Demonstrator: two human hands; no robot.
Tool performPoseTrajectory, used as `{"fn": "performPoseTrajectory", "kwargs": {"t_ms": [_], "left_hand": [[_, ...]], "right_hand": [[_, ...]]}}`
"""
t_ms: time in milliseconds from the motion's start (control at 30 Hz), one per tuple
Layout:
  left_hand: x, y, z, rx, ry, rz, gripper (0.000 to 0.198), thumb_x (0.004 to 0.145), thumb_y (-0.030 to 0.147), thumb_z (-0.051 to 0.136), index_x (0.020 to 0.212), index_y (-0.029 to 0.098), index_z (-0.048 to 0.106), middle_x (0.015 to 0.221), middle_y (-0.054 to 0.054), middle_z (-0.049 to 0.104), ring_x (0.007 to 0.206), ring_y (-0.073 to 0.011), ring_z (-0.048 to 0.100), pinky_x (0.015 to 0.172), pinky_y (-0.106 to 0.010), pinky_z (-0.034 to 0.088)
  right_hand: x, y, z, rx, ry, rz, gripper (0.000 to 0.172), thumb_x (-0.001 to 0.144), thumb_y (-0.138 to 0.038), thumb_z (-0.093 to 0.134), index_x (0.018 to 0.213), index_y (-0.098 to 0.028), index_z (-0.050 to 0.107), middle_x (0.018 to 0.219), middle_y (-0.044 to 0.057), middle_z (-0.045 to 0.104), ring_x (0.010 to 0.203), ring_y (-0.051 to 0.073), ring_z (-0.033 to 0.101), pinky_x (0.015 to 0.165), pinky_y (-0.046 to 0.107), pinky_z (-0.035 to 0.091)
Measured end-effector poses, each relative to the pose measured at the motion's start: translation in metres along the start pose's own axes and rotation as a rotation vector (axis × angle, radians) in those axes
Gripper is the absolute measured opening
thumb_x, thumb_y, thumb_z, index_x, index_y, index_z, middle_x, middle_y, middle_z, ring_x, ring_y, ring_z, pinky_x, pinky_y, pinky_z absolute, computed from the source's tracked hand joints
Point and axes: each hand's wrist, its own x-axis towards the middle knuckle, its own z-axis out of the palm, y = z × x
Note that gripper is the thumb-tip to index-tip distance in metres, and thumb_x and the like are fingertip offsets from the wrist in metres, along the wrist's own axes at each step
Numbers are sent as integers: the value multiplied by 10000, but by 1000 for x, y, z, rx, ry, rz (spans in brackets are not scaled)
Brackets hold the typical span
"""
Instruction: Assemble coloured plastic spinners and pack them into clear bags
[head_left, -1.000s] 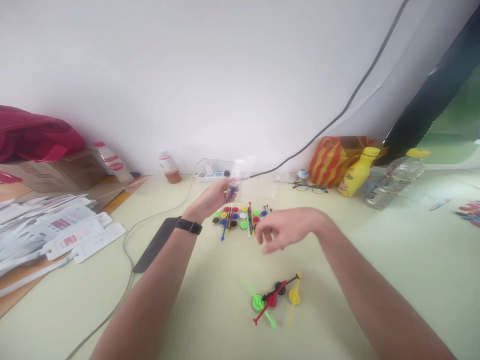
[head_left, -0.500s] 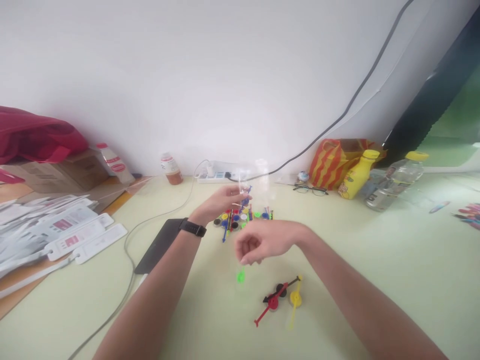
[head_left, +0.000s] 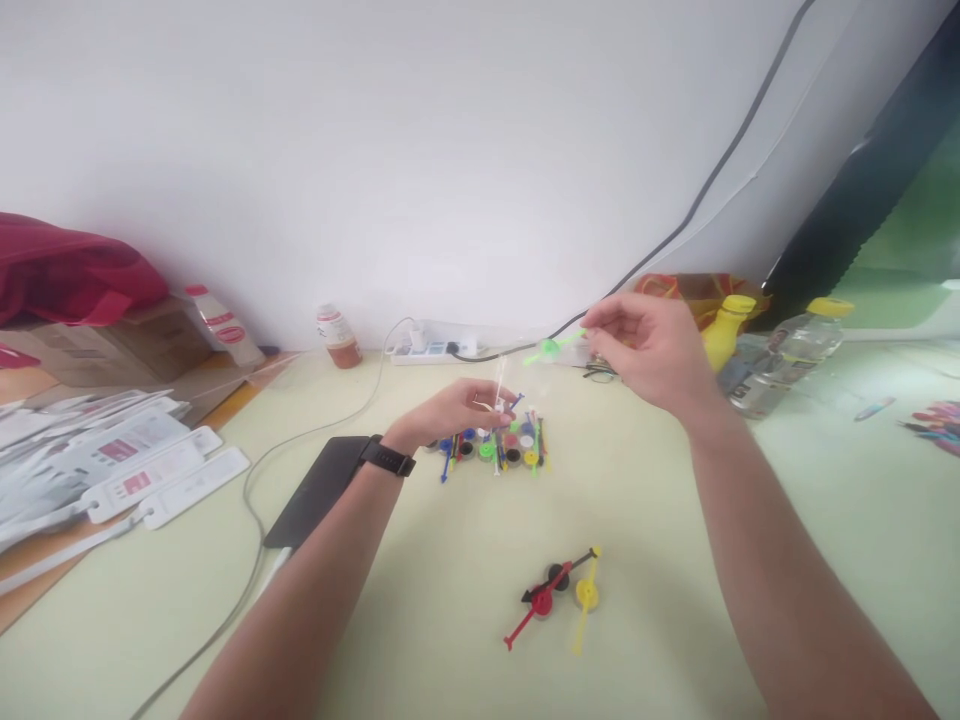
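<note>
My right hand [head_left: 637,345] is raised, pinching one end of a bright green spinner arrow [head_left: 551,348] with a round hub. Lower down, the fingers of my left hand [head_left: 465,410] are closed on the edge of a see-through plastic container [head_left: 501,372]; its exact shape is hard to make out. Beneath and beside that hand lies a cluster of coloured spinner arrows [head_left: 514,452], partly hidden by the fingers. Closer to me, a red spinner arrow [head_left: 541,600], a black one [head_left: 558,574] and a yellow one [head_left: 587,594] rest on the table.
A power strip [head_left: 431,350] sits by the wall. At left are a black tablet-like slab [head_left: 319,490], a grey cable [head_left: 251,500], white tags [head_left: 135,460] and two bottles. A yellow bottle [head_left: 721,335] and a clear bottle [head_left: 795,350] stand at right.
My right hand has picked up the green spinner arrow from the table and moved up and right, away from me. My left hand stays near the cluster with the clear container.
</note>
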Motion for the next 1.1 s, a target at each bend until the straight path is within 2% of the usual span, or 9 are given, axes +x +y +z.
{"fn": "performPoseTrajectory", "kwargs": {"t_ms": [167, 333, 433, 567, 667, 800, 933, 1100], "left_hand": [[-1, 6, 6, -3, -42, 15, 445, 828, 426, 808, 1208, 210, 722, 1021, -105, 790, 1005, -275, 746, 881, -367, 550], [-2, 7, 8, -2, -43, 0, 437, 800, 395, 834, 1178, 206, 723, 1102, -113, 774, 1034, -290, 751, 892, -373, 552], [-2, 6, 7, -3, -31, 10, 433, 794, 392, 842, 1166, 204, 725, 1090, -111, 775, 1037, -292, 755, 888, -364, 557], [-2, 5, 7, -27, -71, 26, 438, 813, 411, 828, 1185, 207, 717, 1016, -104, 789, 998, -294, 772, 879, -369, 565], [-3, 7, 8, -32, -70, 30, 437, 816, 411, 827, 1188, 208, 719, 1031, -109, 789, 973, -294, 779, 906, -387, 560], [-4, 9, 9, -47, -89, 36, 435, 821, 417, 823, 1191, 211, 725, 1060, -115, 786, 955, -294, 783, 914, -399, 559], [-3, 9, 9, -52, -92, 43, 449, 819, 430, 820, 1196, 205, 725, 1049, -104, 778, 948, -287, 780, 908, -401, 563], [-2, 11, 12, -79, -76, 59, 428, 781, 416, 850, 1129, 187, 752, 1034, -109, 775, 953, -287, 762, 879, -399, 564]], "right_hand": [[-2, 0, 6, -185, -36, -90, 124, 877, -199, 598, 898, -215, 719, 894, 59, 751, 811, 232, 692, 710, 345, 545], [-3, -1, 6, -193, 43, -158, 156, 887, -196, 591, 937, -213, 737, 919, 66, 748, 826, 236, 689, 734, 353, 530], [-3, 1, 1, -202, -10, -119, 142, 884, -228, 632, 955, -203, 752, 927, 75, 753, 851, 245, 694, 750, 355, 540], [-3, 2, -3, -234, -135, -54, 123, 904, -259, 638, 920, -202, 745, 886, 65, 747, 809, 231, 676, 717, 340, 524], [-3, 0, -3, -284, -198, -72, 132, 924, -261, 620, 865, -208, 725, 870, 58, 727, 754, 211, 637, 687, 336, 489], [-4, -2, -1, -285, -244, -89, 123, 929, -258, 618, 882, -218, 725, 921, 60, 726, 776, 211, 631, 702, 340, 482], [-7, -3, 1, -232, -268, -31, 112, 909, -246, 643, 974, -226, 731, 855, 38, 728, 770, 205, 648, 689, 324, 492], [-8, -10, 9, -277, -281, 16, 109, 895, -274, 643, 863, -218, 730, 749, 18, 700, 654, 172, 603, 595, 301, 440]]}}
